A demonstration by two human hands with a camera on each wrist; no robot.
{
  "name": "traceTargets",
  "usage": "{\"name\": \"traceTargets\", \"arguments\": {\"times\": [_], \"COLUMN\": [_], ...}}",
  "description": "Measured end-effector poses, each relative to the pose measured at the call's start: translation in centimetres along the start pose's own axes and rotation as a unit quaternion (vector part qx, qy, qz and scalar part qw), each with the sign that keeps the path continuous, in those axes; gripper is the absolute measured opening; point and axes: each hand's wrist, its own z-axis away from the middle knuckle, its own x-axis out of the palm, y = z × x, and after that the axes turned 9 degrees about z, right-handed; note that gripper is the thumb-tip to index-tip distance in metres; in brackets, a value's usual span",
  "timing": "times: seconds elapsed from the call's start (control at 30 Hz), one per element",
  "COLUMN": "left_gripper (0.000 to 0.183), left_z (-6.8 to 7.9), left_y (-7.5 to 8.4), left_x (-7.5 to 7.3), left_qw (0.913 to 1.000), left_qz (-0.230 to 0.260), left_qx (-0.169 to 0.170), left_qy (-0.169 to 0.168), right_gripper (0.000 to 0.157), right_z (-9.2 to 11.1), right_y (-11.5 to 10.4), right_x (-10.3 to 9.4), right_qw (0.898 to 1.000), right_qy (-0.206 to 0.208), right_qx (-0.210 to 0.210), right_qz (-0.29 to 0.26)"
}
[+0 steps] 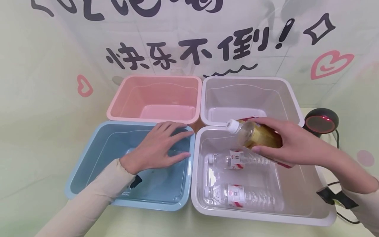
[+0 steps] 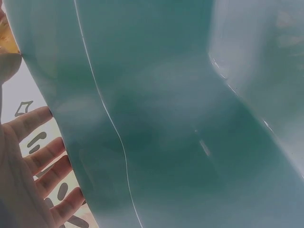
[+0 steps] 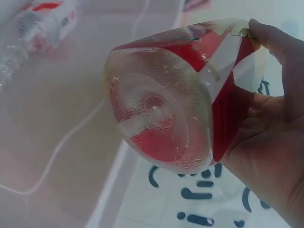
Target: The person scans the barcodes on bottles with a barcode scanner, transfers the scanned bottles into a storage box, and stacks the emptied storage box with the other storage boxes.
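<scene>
My right hand point(image 1: 299, 144) grips a plastic bottle point(image 1: 263, 135) above the front right pale bin point(image 1: 266, 218). The bottle lies tilted, its white cap point(image 1: 233, 125) pointing left, with yellowish-brown colour showing through its side. Its clear, rounded base point(image 3: 156, 109) and red label point(image 3: 230, 102) face the right wrist camera. Inside that bin lie two clear bottles point(image 1: 237, 160) with white and red labels. Over the blue bin point(image 1: 113, 140), my left hand point(image 1: 157, 143) has its fingers spread at the right rim; whether all the fingertips touch it I cannot tell.
Behind stand a pink bin point(image 1: 168, 113) and another pale bin point(image 1: 237, 113), their rims close together. To the right is a round black device point(image 1: 321, 122) with a red ring and a cable. A white printed sheet point(image 1: 183, 29) hangs behind the bins.
</scene>
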Motion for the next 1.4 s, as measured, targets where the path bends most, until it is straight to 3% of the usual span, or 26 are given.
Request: {"name": "traceTargets", "arguments": {"times": [0.23,0.47,0.77,1.03,1.4], "left_gripper": [0.066,0.066,0.067,0.067,0.066], "left_z": [-0.1,0.0,0.1,-0.2,0.0], "left_y": [0.0,0.1,0.2,0.1,-0.1], "left_x": [0.1,0.1,-0.2,-0.4,-0.1], "left_qw": [1.0,1.0,1.0,0.9999,1.0], "left_qz": [0.001,0.001,-0.001,-0.004,0.0], "left_qx": [0.004,0.004,0.008,0.011,0.002], "left_qy": [0.004,-0.003,-0.002,0.0,-0.001], "right_gripper": [0.076,0.081,0.072,0.072,0.064], "right_z": [1.3,3.1,5.1,6.5,8.4], "right_y": [1.0,3.0,5.7,8.1,10.6], "right_x": [-1.3,-2.0,-2.7,-2.3,-1.1], "right_qw": [0.996,0.989,0.985,0.972,0.954], "right_qy": [0.091,0.147,0.149,0.208,0.248], "right_qx": [0.014,0.01,0.037,0.054,0.145], "right_qz": [0.014,0.011,-0.084,-0.101,-0.085]}}
